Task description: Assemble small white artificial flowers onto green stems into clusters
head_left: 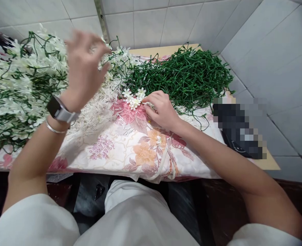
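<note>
No text, label, brand, number or sign can be read anywhere here.

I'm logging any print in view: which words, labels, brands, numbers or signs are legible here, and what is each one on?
No text can be read.
Dark object at the right: partly blurred out, its small pale marks unreadable.
Watch: dark screen, no legible characters.
Floral cloth: printed flowers, no visible words.

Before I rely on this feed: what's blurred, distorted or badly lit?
Head view: left hand smeared by motion; right hand and small white blossoms fairly sharp. Head view: black object mostly pixelated; upper right corner dark; likely wide-angle stretch near the edges.
</note>
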The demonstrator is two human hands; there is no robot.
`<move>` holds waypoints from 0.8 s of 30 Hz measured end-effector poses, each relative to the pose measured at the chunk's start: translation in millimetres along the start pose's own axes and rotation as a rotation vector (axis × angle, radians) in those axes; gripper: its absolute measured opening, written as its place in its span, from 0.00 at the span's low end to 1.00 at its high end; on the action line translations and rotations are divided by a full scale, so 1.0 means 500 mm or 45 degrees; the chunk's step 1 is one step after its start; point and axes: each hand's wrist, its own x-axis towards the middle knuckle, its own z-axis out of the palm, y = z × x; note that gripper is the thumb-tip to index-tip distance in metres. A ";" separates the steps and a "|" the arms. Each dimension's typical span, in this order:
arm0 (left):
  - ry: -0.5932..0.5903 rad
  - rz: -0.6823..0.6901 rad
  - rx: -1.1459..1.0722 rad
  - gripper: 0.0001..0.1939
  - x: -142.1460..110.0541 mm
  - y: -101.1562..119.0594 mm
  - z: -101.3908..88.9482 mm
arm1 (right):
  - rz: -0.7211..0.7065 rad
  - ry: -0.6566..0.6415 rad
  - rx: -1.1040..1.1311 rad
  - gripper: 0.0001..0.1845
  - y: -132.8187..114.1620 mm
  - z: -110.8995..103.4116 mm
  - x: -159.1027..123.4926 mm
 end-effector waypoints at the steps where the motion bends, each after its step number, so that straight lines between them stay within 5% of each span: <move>1: -0.128 0.117 0.137 0.12 -0.016 0.009 0.032 | 0.007 0.001 -0.005 0.10 -0.001 0.000 -0.001; 3: -0.343 0.228 0.171 0.09 -0.041 0.013 0.093 | 0.016 -0.001 -0.012 0.10 -0.003 0.000 -0.002; 8: -0.387 0.197 0.179 0.09 -0.062 -0.002 0.174 | -0.002 0.040 -0.003 0.09 0.001 -0.003 -0.005; 11: -0.268 0.086 0.043 0.08 -0.061 0.002 0.158 | -0.064 0.042 0.012 0.08 0.004 0.000 -0.005; 17: -0.044 -0.309 -0.542 0.09 -0.085 0.022 0.103 | -0.427 -0.389 0.178 0.07 -0.029 0.036 -0.020; 24: -0.022 -0.639 -1.106 0.10 -0.125 0.028 0.101 | -0.293 -0.390 0.351 0.06 -0.059 0.036 -0.023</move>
